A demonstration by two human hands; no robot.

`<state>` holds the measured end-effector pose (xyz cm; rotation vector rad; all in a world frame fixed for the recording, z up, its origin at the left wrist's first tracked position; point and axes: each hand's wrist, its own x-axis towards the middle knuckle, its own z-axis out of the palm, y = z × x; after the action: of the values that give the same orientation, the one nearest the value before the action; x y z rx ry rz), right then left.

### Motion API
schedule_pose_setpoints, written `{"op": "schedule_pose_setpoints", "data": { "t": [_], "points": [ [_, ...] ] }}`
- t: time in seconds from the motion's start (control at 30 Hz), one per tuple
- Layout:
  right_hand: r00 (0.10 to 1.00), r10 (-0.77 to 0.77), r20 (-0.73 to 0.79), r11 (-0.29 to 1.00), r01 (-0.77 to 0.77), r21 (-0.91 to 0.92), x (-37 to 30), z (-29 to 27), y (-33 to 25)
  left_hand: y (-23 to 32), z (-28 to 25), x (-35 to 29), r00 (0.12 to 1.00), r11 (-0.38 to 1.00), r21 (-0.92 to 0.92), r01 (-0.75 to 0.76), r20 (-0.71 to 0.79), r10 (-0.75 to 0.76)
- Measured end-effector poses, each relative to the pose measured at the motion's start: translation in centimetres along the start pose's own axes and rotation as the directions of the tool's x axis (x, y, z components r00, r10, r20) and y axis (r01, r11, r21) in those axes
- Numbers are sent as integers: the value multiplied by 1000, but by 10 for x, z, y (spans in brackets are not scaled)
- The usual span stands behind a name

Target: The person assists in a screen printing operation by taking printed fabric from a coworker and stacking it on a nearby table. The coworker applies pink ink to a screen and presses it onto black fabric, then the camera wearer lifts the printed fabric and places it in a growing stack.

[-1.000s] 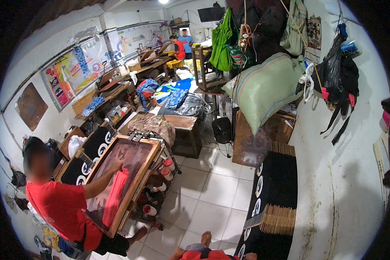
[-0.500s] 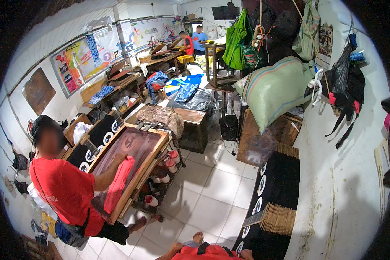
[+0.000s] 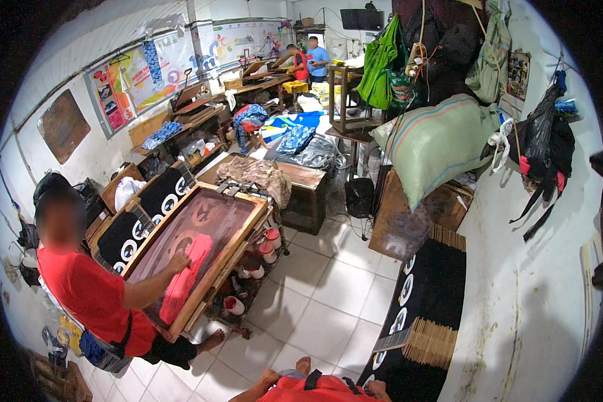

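At the lower edge, my left hand [image 3: 271,378] is by the left side of my red shirt [image 3: 308,390]. My right hand [image 3: 376,388] is at the shirt's other side, next to the black cloth panels. Both are small and partly cut off, so their fingers cannot be made out. To the left, a person in a red shirt [image 3: 80,288] leans over a wooden-framed printing screen [image 3: 261,213]. That person's hand [image 3: 178,262] is at a long bright red strip [image 3: 189,271] on the mesh, either squeegee or ink. Black cloths [image 3: 122,234] with white round prints lie beyond the screen.
On my right, black printed cloth [image 3: 442,288] lies in a row with bundled wooden sticks [image 3: 432,342] on it. A stuffed pale green sack [image 3: 439,144] stands behind. Ink containers [image 3: 234,305] sit under the screen. Two people [image 3: 317,60] are at the back tables.
The view has shifted slightly. The other person's hand has moved down the screen toward their body, and they have leaned back. My hands show a little higher in the picture.
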<state>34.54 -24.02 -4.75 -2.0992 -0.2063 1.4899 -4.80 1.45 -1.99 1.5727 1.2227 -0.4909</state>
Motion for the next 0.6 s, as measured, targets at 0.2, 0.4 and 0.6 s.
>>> {"op": "schedule_pose_setpoints", "data": {
  "t": [0.2,0.4,0.6],
  "points": [
    [999,18,42,996,-21,90,27,8,17,11,-5,-23,948,919,-299,258,-108,-301],
    [984,15,176,944,-72,323,33,15,22,-7,-7,-15,996,998,11,65,-65,-65],
    [994,-24,107,998,17,69,20,14,-12,-5,-3,-25,985,985,-165,52,-153,-78]
  ]
}}
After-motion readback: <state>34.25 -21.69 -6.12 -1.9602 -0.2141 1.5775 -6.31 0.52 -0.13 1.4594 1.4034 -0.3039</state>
